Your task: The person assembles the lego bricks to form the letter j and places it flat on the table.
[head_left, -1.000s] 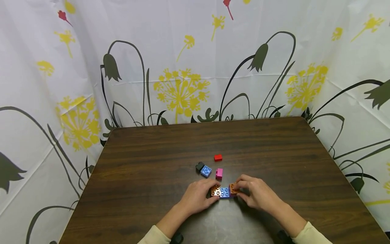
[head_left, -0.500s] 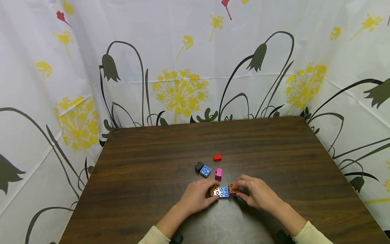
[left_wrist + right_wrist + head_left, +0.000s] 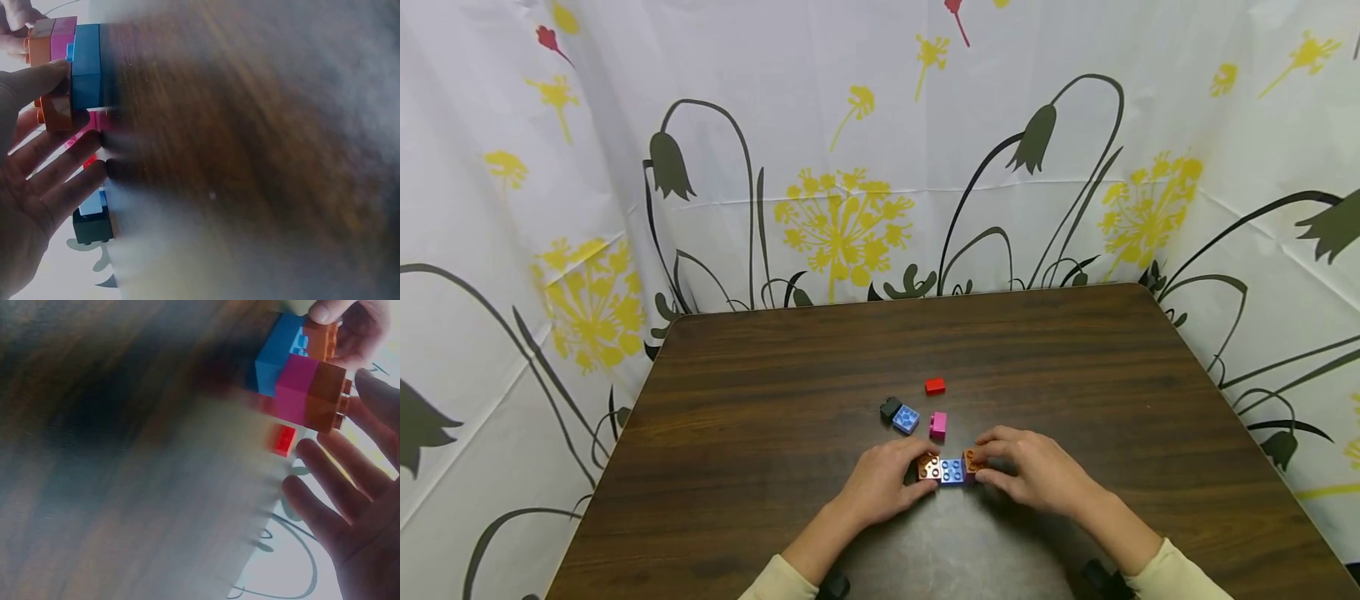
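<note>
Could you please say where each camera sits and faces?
Head: on the head, facing forward and down at the table; left hand, right hand, sleeves show.
Left wrist: worn there, facing the left orange block; both hands show.
Right wrist: worn there, facing the orange-topped pink block; both hands show.
Wrist views share the middle blue block.

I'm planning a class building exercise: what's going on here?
A person's left hand pinches an orange brick on one end of a long blue brick. The right hand is at another orange brick, atop a pink brick at the other end, grip unclear. Beyond lie a red brick, black brick, loose pink brick and small blue brick.
</note>
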A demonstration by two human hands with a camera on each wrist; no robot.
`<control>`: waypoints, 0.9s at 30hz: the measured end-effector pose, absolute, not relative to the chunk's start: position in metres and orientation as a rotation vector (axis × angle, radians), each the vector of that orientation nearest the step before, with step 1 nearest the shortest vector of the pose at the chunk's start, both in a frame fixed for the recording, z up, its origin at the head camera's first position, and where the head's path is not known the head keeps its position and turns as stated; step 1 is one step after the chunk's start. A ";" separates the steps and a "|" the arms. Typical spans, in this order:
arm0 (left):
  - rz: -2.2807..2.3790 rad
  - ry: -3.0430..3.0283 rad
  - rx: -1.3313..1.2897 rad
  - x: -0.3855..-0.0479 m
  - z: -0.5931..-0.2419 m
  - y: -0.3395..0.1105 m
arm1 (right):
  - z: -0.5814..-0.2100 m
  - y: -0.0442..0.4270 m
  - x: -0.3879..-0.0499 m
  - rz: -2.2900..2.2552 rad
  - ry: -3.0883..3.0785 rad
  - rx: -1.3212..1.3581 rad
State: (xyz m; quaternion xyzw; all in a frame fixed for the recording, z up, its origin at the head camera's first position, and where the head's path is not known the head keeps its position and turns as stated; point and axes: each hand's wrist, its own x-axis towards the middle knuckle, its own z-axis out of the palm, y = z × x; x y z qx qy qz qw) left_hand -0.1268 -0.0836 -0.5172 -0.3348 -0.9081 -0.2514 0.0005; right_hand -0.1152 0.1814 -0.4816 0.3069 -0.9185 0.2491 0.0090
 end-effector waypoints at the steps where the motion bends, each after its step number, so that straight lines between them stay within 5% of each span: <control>1: -0.791 -2.853 -1.050 -0.127 -0.517 -0.084 | -0.479 0.180 -0.116 0.787 -2.857 0.953; 10: -0.799 -2.866 -1.026 -0.126 -0.518 -0.084 | -0.465 0.165 -0.146 0.873 -2.826 0.935; 27: -0.810 -2.840 -1.030 -0.126 -0.518 -0.083 | -0.495 0.134 -0.192 1.023 -3.094 0.925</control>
